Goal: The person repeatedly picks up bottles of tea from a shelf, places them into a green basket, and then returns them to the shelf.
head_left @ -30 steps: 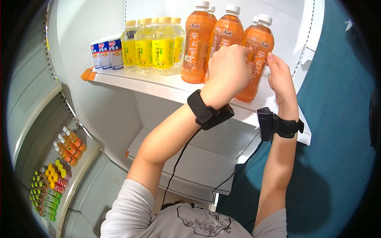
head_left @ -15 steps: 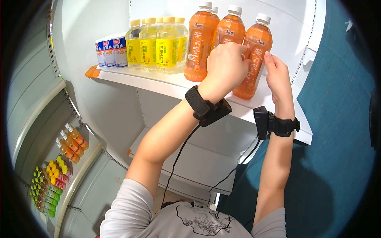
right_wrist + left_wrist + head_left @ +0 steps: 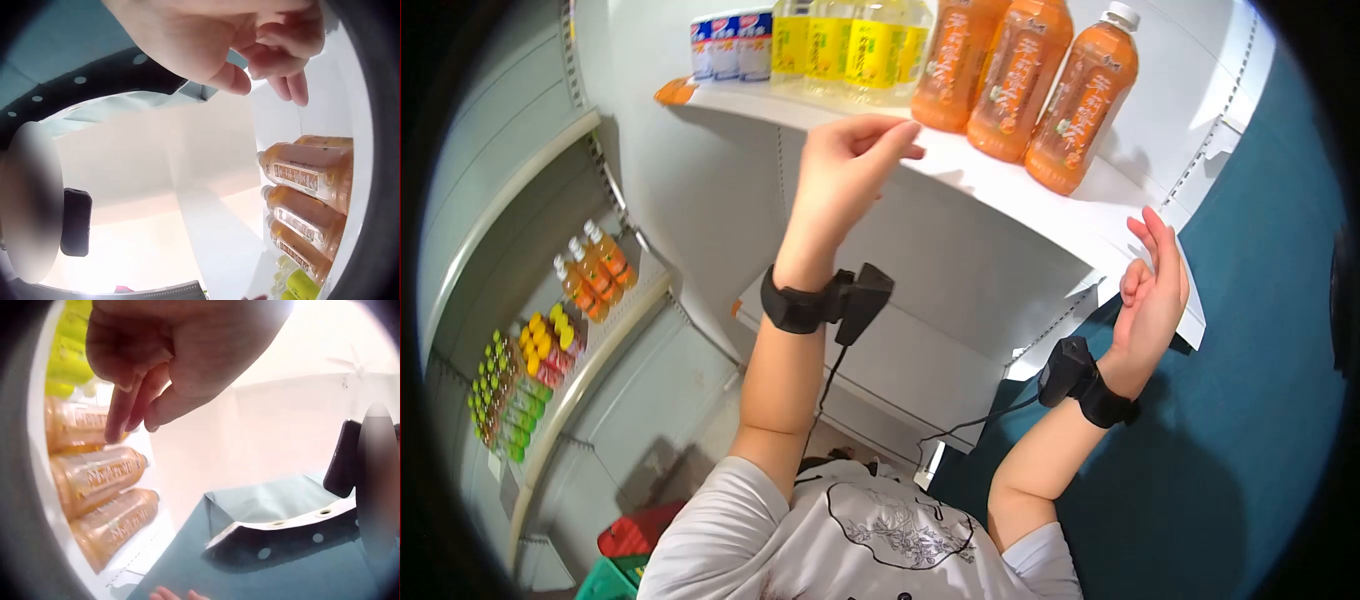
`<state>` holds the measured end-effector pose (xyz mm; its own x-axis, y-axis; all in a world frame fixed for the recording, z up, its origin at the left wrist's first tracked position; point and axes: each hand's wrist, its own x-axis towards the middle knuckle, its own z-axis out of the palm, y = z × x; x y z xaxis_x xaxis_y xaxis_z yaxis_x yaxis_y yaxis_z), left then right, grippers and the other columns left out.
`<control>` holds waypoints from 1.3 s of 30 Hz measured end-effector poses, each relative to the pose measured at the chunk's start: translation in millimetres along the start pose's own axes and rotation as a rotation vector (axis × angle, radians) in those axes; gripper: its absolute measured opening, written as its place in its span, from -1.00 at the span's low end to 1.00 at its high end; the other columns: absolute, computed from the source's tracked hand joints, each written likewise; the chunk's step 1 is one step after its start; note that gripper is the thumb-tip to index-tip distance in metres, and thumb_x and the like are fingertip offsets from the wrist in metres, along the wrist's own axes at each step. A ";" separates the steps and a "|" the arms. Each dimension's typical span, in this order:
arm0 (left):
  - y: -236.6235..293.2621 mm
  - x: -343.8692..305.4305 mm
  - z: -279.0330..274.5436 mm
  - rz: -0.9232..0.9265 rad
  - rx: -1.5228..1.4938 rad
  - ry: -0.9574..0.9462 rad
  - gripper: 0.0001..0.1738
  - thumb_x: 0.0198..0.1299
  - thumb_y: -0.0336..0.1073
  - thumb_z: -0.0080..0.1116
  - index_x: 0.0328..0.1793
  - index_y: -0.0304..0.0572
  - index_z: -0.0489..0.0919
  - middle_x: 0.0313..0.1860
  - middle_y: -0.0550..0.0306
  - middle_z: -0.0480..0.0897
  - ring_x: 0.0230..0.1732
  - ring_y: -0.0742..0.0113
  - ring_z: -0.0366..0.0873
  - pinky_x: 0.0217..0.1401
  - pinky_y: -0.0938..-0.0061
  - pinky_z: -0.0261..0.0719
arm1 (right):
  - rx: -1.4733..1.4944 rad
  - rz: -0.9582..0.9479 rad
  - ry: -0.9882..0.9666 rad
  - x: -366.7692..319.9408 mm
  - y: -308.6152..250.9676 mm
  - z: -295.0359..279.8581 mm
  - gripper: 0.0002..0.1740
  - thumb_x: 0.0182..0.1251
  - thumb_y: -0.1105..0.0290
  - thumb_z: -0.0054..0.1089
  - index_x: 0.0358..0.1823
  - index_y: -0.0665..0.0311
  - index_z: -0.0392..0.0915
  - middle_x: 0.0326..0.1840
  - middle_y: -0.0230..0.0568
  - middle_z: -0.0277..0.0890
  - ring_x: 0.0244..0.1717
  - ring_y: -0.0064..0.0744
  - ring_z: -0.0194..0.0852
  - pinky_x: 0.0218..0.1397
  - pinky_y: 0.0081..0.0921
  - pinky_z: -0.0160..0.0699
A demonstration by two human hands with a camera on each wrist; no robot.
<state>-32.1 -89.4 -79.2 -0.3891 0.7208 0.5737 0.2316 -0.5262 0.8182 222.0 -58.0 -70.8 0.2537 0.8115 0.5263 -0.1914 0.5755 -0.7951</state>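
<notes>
Three front bottles of orange tea stand side by side on the white shelf (image 3: 990, 185): a left bottle (image 3: 953, 70), a middle bottle (image 3: 1022, 85) and a right bottle (image 3: 1083, 105). Their tops are partly cut off in the head view, except the right one's white cap. My left hand (image 3: 847, 175) hangs before the shelf's front edge, left of the bottles, fingers loosely bent and holding nothing. Past the bottles on the right, my right hand (image 3: 1150, 300) is raised near the shelf's end, fingers relaxed and empty. The right wrist view shows another tea bottle (image 3: 325, 140) behind the front row.
Yellow-labelled clear bottles (image 3: 875, 50) and blue-and-white cans (image 3: 740, 45) stand farther left on the shelf. A lower shelf (image 3: 880, 375) lies beneath. At far left a side shelf (image 3: 590, 385) carries several drinks. Wrist camera cables (image 3: 990, 412) hang down. A teal cloth (image 3: 1250, 330) covers the right side.
Both hands have come away from the tea bottles: the left down and leftward, the right down and slightly rightward. The right bottle stands free of the hands. The head view has tilted lower.
</notes>
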 end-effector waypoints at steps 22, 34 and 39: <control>-23.7 -220.0 -153.7 -0.539 0.250 0.579 -0.73 0.04 -0.17 0.03 -0.29 -0.21 0.59 -0.48 0.24 0.61 -0.53 0.64 0.36 -0.58 0.68 0.26 | 0.025 0.601 -0.655 -149.2 104.5 90.0 -0.68 0.21 0.26 -0.04 -0.18 0.39 0.47 -0.37 -0.23 0.43 -0.76 -0.78 0.03 -0.74 -0.81 -0.11; 48.1 -388.1 -275.1 -0.501 0.251 1.030 -0.77 -0.01 -0.20 0.10 -0.39 -0.22 0.59 -0.56 0.23 0.60 -0.60 0.61 0.39 -0.66 0.67 0.31 | 0.129 0.812 -1.277 -332.4 55.1 209.5 -0.64 0.18 0.21 -0.01 -0.10 0.31 0.46 -0.36 -0.28 0.43 -0.69 -0.77 0.03 -0.69 -0.83 -0.03; 110.8 -494.5 -323.5 -0.578 0.202 1.312 -0.82 -0.01 -0.24 0.07 -0.43 -0.18 0.58 -0.55 0.23 0.60 -0.54 0.61 0.41 -0.60 0.66 0.28 | 0.077 1.019 -1.613 -463.3 20.0 243.8 -0.62 0.19 0.22 -0.02 -0.07 0.34 0.40 -0.33 -0.24 0.43 -0.70 -0.71 0.10 -0.69 -0.83 0.04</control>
<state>-102.5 -650.2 -284.5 -0.9658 -0.1770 -0.1893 -0.1619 -0.1586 0.9740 -130.6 -397.8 -257.1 -0.9541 0.0793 -0.2887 0.2753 -0.1463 -0.9502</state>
